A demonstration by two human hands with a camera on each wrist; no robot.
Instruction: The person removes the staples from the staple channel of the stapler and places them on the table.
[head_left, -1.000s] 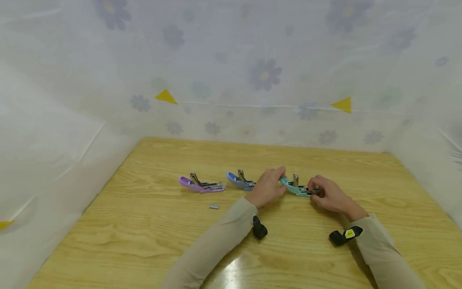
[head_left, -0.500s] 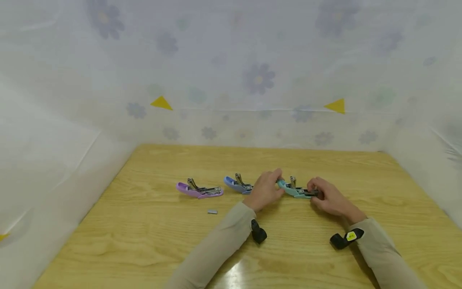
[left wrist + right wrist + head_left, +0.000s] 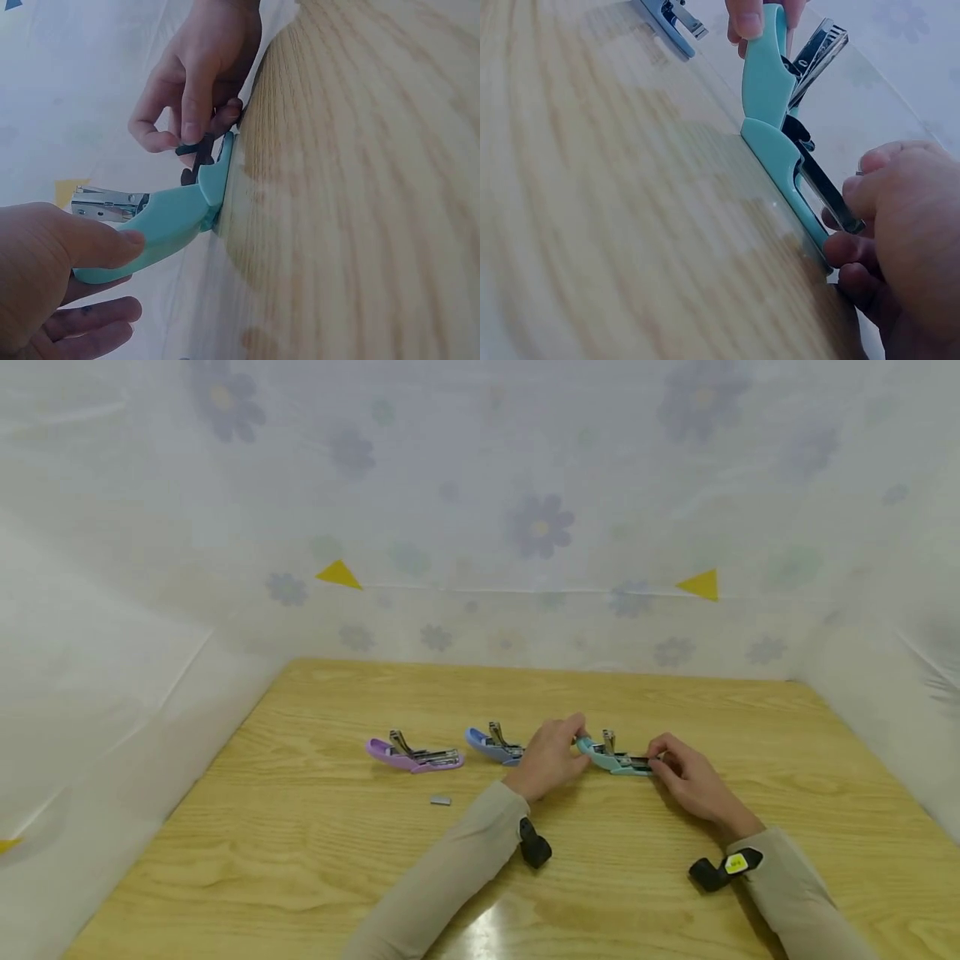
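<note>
On the wooden table [image 3: 315, 860], everything is lying in a loose row, and the teal stapler [image 3: 615, 760] is serving as the landmark. Farthest to its left, a purple stapler [image 3: 412, 754] is sitting hinged open, its shiny metal magazine showing along the top. Just in front of that one, a small grey strip of staples [image 3: 442, 799] is lying flat on the grain. Nearer the teal stapler, and still to its left, a blue stapler [image 3: 491, 746] is also lying open, partly hidden behind the left hand [image 3: 551, 757].

That left hand is gripping the left end of the teal stapler, thumb [image 3: 101, 244] pressing on the smooth curved plastic shell and the other fingers curling beneath it (the left wrist view is showing this plainly). The teal stapler itself is resting on the table with its lid swung up, exposing the long metal channel [image 3: 829, 199]; whether staples are sitting in that tray I cannot tell.

At the stapler's right end, the right hand [image 3: 686, 777] is pinching the tip of the metal channel between thumb and curled fingers [image 3: 855, 247].

Behind the stapler, a translucent plastic sheet [image 3: 525, 527] printed with pale flowers and yellow triangles is hanging as a backdrop.
</note>
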